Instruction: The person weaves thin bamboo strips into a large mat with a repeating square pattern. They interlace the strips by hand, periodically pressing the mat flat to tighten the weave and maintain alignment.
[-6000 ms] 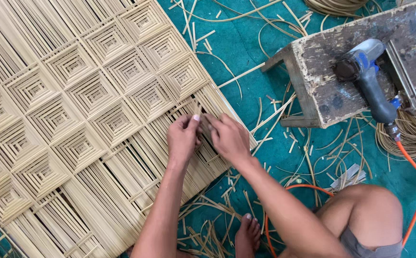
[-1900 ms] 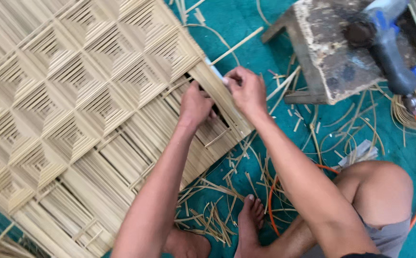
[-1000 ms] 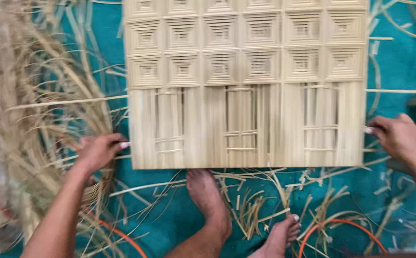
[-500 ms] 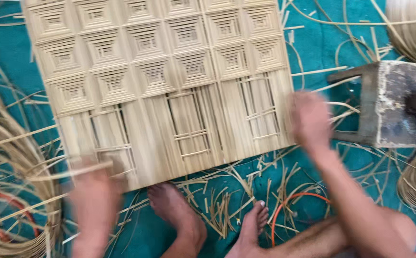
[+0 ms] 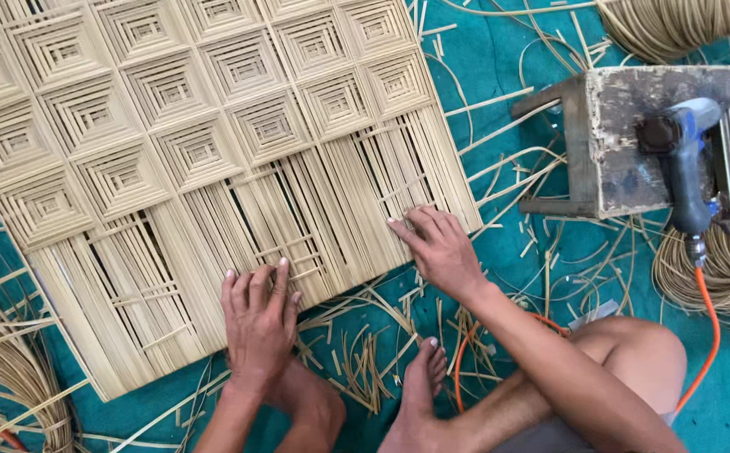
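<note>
Both your hands now settled on rattan panel (image 5: 214, 168): left hand (image 5: 258, 323) flat, open, near edge; right hand (image 5: 439, 247) open, fingertips pressing loose slats. Panel steadied for slat work.

Bright, even daylight, soft and diffuse, no glare. Shadows are faint: a thin one under the left hand (image 5: 258, 323) on the woven mat (image 5: 172, 143), a darker patch beneath the wooden stool (image 5: 633, 138) on the teal floor (image 5: 499, 67). Focus is sharp across the middle; the mat's strips read crisp. Slight softness and mild wide-angle stretch at the corners. Right hand (image 5: 440, 247) shows no motion blur. Colours saturated, exposure balanced.
</note>
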